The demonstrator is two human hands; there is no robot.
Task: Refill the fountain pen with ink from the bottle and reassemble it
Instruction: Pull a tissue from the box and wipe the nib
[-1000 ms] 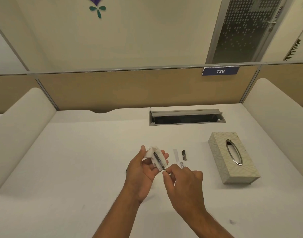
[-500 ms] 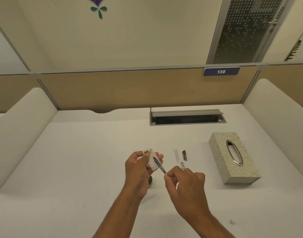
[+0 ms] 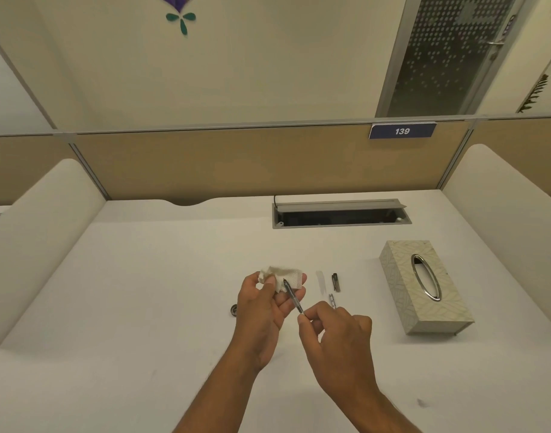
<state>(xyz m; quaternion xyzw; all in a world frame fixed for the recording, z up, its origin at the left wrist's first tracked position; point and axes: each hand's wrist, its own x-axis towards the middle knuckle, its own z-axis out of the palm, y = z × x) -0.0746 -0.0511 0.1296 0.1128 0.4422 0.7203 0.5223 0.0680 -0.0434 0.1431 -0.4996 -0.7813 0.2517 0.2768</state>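
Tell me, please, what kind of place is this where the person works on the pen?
Most likely an office cubicle: a white desk with tan partition panels, a numbered plate reading 139, and a cable hatch set into the desktop.

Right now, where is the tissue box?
In the head view, the tissue box sits on the desk's right side, beyond the right hand, nearer than the cable tray.

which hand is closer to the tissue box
Right. The right hand holds the pen section just left of the tissue box, with bare desk between. The left hand, holding a crumpled tissue, sits farther left.
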